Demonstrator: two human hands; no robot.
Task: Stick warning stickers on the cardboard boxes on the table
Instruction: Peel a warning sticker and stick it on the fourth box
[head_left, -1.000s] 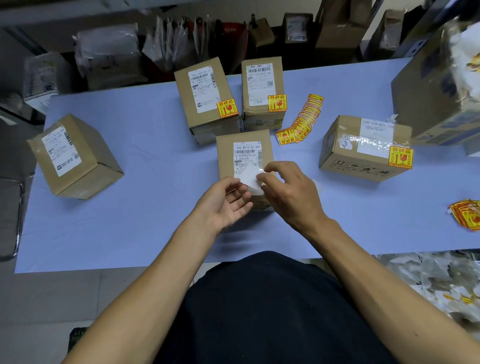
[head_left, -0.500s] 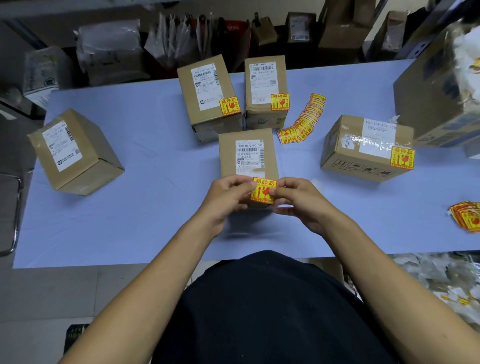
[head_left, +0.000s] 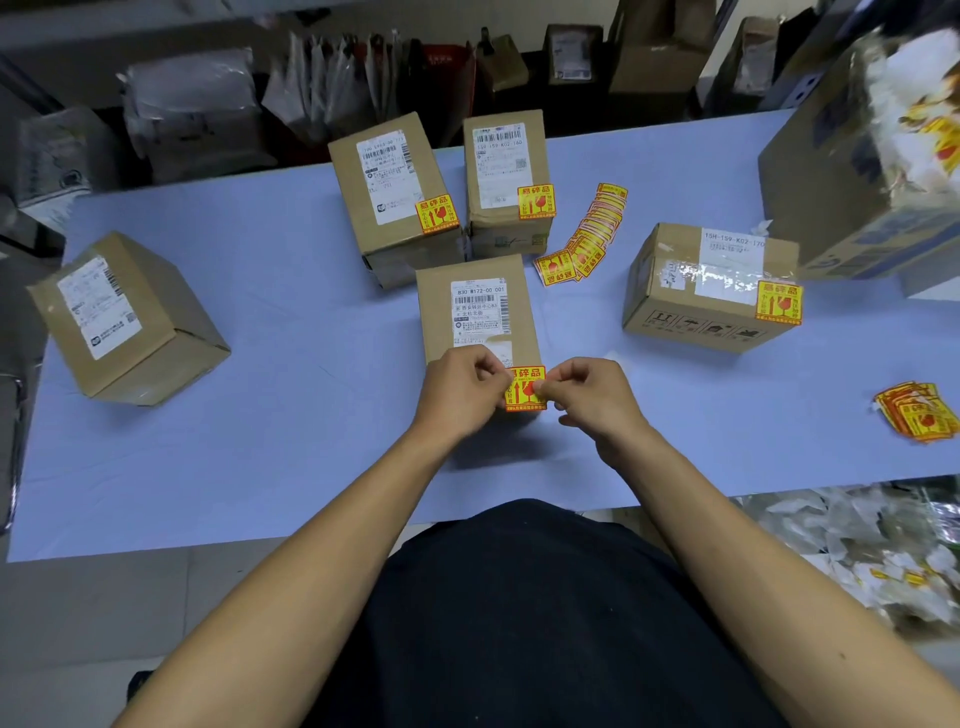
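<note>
A small cardboard box (head_left: 475, 312) with a white shipping label stands in front of me on the pale blue table (head_left: 311, 441). A yellow and red warning sticker (head_left: 525, 389) sits at the box's near right corner. My left hand (head_left: 460, 395) pinches the sticker's left edge and my right hand (head_left: 592, 397) pinches its right edge. Two boxes (head_left: 395, 197) (head_left: 506, 182) behind and a wide box (head_left: 711, 291) to the right each carry a sticker. A box (head_left: 124, 317) at the far left shows none.
A fanned row of loose stickers (head_left: 587, 239) lies right of the middle boxes, and another pile (head_left: 917, 418) lies at the table's right edge. A large carton (head_left: 862, 156) stands at the far right. Parcels and bags crowd the floor behind the table.
One second ago my hands held white backing paper over the box. The sticker then showed face up, and it now sits lower at the box's near right corner between both hands.
</note>
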